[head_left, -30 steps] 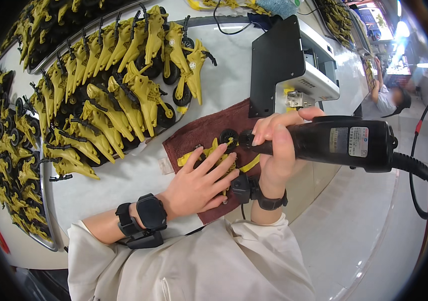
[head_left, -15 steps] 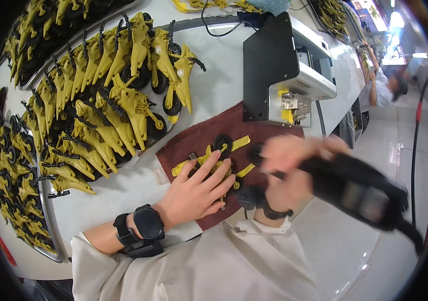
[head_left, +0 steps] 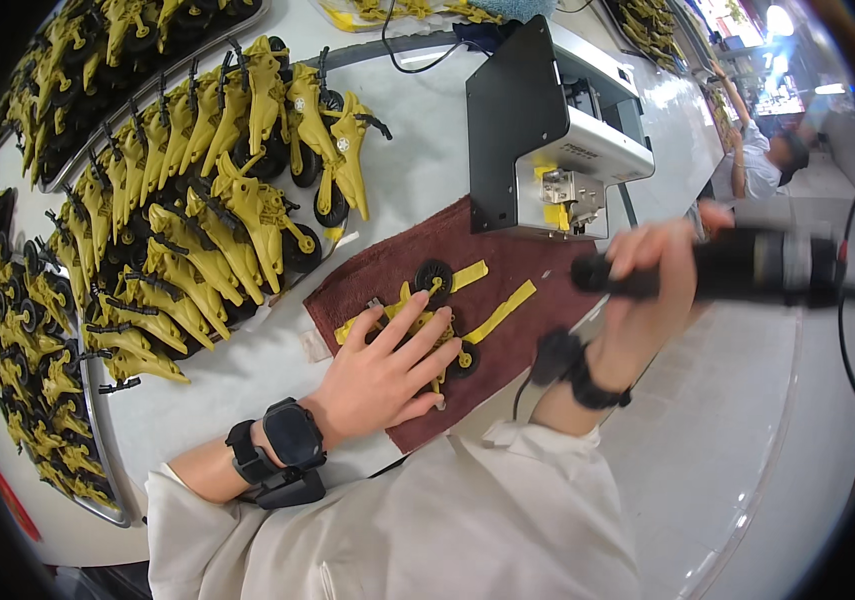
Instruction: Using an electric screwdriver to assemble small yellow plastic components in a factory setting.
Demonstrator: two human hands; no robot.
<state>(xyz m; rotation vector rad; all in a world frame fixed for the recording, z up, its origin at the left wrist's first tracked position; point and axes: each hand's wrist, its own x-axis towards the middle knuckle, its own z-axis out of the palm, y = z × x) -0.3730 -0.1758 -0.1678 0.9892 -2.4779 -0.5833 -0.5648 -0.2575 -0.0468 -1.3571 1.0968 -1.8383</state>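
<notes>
- Head view: rows of yellow toy bikes (head_left: 197, 250) fill much of the left side; they lean close together, maybe to save room; the dark round edge cuts off the farthest ones;
- a black and white machine (head_left: 512, 130) stands by the back edge of the cloth, away from the hands; its far side is hidden;
- the red-brown cloth (head_left: 402, 245) lies flat, likely so a toy won't slip or get scratched;
- a black tool (head_left: 747, 265) is up in the air, well apart from the cloth's toy; it is blurry, so its tip is hard to see;
- the right hand (head_left: 662, 260) has its fingers curled round the tool's front part, likely to steer it; blur hides how the thumb sits;
- the left hand (head_left: 382, 370) lies on one toy bike (head_left: 437, 287) on the cloth, fingers spread and pinching nothing, maybe to keep it still; they hide its middle;
- its two black wheels (head_left: 465, 360) peek out on the right;
- two yellow strips (head_left: 497, 316) lie just beside it; whether they touch it, one cannot tell
</notes>
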